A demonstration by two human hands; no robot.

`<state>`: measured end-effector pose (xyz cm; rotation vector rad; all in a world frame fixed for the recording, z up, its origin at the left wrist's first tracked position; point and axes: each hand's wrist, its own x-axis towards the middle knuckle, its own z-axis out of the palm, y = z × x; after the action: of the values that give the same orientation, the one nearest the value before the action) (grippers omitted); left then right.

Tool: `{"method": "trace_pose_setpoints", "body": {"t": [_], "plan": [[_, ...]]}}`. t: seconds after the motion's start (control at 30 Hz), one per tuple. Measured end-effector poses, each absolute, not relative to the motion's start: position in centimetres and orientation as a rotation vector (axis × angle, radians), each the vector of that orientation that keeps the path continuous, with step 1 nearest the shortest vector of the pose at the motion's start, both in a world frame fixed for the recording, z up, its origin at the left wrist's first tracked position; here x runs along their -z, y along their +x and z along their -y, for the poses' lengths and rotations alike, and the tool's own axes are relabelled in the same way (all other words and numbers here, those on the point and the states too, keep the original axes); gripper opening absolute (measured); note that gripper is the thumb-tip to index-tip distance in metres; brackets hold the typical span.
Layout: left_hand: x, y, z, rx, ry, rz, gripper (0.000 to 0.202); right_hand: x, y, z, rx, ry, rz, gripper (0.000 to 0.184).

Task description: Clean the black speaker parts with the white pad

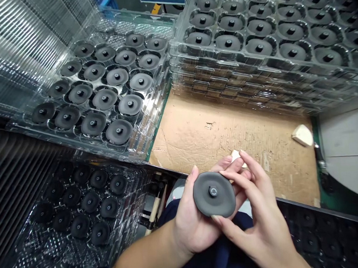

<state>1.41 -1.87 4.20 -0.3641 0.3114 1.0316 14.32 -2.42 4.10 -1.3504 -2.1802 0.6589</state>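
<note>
A dark grey round disc [219,204] with a short hollow post at its centre is held in front of my body, post side up. My left hand [192,230] cradles it from beneath, thumb along the left edge. My right hand [259,210] grips the right side of the rim, thumb at the lower edge and a finger at the upper edge. A small white piece [235,155] shows by my right fingertips; whether they hold it or it lies behind them, I cannot tell. The disc's underside is hidden.
Brown cardboard [197,129] covers the bench. At left, a clear plastic tray [140,142] carries rows of similar discs; stacked filled trays [223,72] stand at back right. A lower tray [64,246] holds more discs. A white wedge-shaped piece [302,135] lies right.
</note>
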Motion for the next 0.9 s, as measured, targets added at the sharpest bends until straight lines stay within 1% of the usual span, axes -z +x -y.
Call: {"method": "trace_pose_setpoints", "body": {"t": [0.23,0.33,0.43,0.5,0.57,0.63,0.7,0.77,0.83,0.9], "plan": [[-3.9,1.8,1.9,-1.034,-0.339,-0.336,0.061,-4.0,14.5,2.3,-0.740,-1.354,2.135,0.051],[-3.4,1.3,2.0,-1.032,-0.206,-0.375,0.054,-4.1,15.1,2.1,-0.816,-1.328,2.083,0.050],[-2.6,0.1,2.0,-0.999,0.010,-0.452,0.052,-4.3,16.0,1.4,-0.960,-1.247,2.105,0.053],[-1.7,-0.9,2.0,-0.926,0.155,-0.550,0.053,-4.5,16.6,0.7,-1.082,-1.178,2.173,0.054],[-0.5,-1.7,2.1,-0.769,0.233,-0.579,0.056,-4.7,17.0,0.1,-1.198,-1.098,2.225,0.054],[0.7,-2.4,2.3,-0.605,0.221,-0.472,0.064,-4.8,17.2,-0.5,-1.295,-1.021,2.255,0.052],[1.5,-2.7,2.5,-0.522,0.173,-0.335,0.070,-4.9,17.3,-0.8,-1.352,-0.960,2.291,0.051],[1.8,-2.7,2.6,-0.524,0.136,-0.256,0.069,-4.7,17.5,-1.0,-1.370,-0.944,2.338,0.051],[1.6,-2.7,2.7,-0.570,0.097,-0.235,0.063,-4.2,18.1,-1.1,-1.326,-0.996,2.348,0.053],[1.0,-2.7,2.7,-0.667,0.052,-0.257,0.054,-2.8,19.0,-1.1,-1.164,-1.162,2.291,0.050]]}}
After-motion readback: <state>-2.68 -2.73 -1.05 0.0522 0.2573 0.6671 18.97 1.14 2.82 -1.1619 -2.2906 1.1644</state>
